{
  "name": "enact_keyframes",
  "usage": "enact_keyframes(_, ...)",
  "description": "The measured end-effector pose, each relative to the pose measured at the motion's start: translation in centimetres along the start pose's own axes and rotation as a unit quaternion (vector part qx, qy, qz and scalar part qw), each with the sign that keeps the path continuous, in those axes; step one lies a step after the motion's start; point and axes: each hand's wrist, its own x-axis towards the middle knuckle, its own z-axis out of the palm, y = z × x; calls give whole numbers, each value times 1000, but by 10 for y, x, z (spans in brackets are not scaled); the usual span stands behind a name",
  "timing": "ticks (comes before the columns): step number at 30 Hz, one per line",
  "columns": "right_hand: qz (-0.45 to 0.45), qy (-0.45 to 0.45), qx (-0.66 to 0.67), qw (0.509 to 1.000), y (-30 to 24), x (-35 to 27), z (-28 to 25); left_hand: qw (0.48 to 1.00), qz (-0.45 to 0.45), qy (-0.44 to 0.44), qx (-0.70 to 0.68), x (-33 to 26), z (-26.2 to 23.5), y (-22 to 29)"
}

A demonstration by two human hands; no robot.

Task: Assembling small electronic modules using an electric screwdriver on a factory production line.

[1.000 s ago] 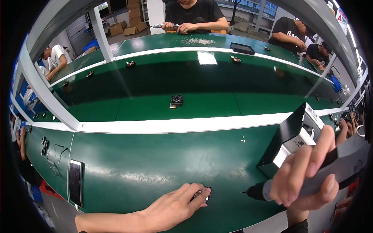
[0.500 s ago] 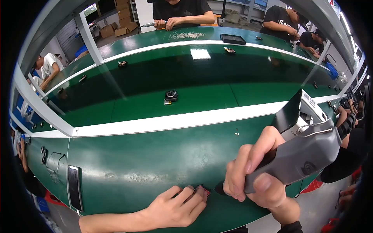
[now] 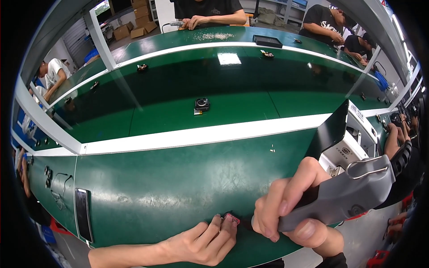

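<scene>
Right hand [image 3: 290, 210] now low and close in, fist wrapped tight round grey power screwdriver [image 3: 344, 196]; a second ago it was up and off to side. Tool tip now down at small dark-red part [image 3: 231, 218] (tiny, hard to see). Left hand [image 3: 201, 241] flat on green table [image 3: 178, 187], fingertips pinning part at near edge. Looks ready for screwing. Dark phone [image 3: 83, 213] lies far left.

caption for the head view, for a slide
Left hand steadies a small part on the green bench; right hand grips a grey electric screwdriver.
</scene>
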Motion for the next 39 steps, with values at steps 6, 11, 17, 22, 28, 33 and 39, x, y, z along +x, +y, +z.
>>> enact_keyframes(6,-7,1,13,1000,4,-2,-4,1000,19,-6,4,0,-1,-4)
enact_keyframes(11,-24,8,-7,1000,4,0,-7,1000,27,-13,-4,-1,0,-4)
enact_keyframes(17,-41,-2,-9,999,5,8,-2,999,32,-5,-3,-1,2,-4)
enact_keyframes(22,-43,20,-28,998,8,8,-3,1000,25,-12,-8,1,1,-3)
enact_keyframes(28,-34,24,-33,999,10,6,0,1000,21,-16,-10,3,2,-4)
enact_keyframes(33,-22,17,-50,998,14,5,-3,998,52,0,32,1,8,-10)
enact_keyframes(39,16,8,4,1000,12,0,2,999,30,7,35,-3,9,-7)
